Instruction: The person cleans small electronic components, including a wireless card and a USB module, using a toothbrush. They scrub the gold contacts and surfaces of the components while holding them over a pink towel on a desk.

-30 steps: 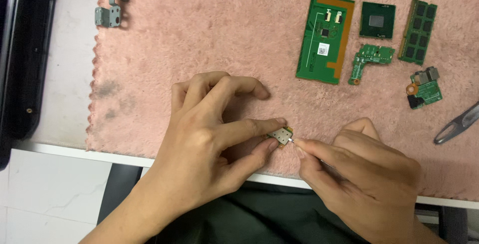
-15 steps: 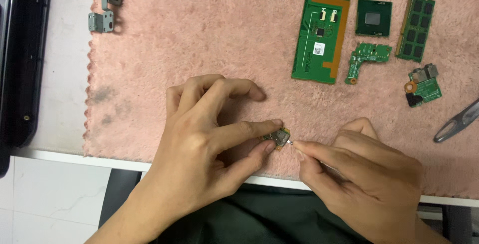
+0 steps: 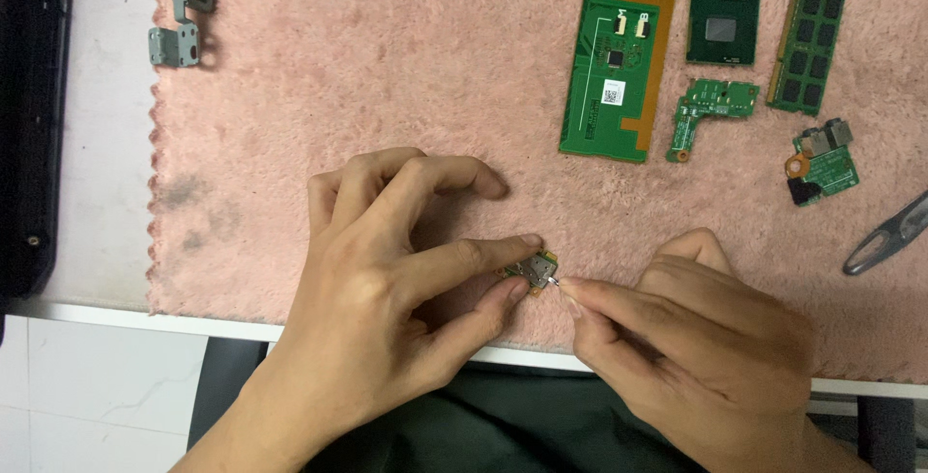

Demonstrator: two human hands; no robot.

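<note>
left hand pinches a tiny green circuit board near the pink mat's front edge; right hand fingertips close narrowly at its tip. a white label marks the long green board; open mat lies left.

pink towel, green circuit boards, metal hinges

small green circuit board | metal part on top | tilted | above pink mat's near edge

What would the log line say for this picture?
left hand: pinches small board | right hand: fingertips at its edge | surface: pink towel | nearby: long green board, chip
</note>
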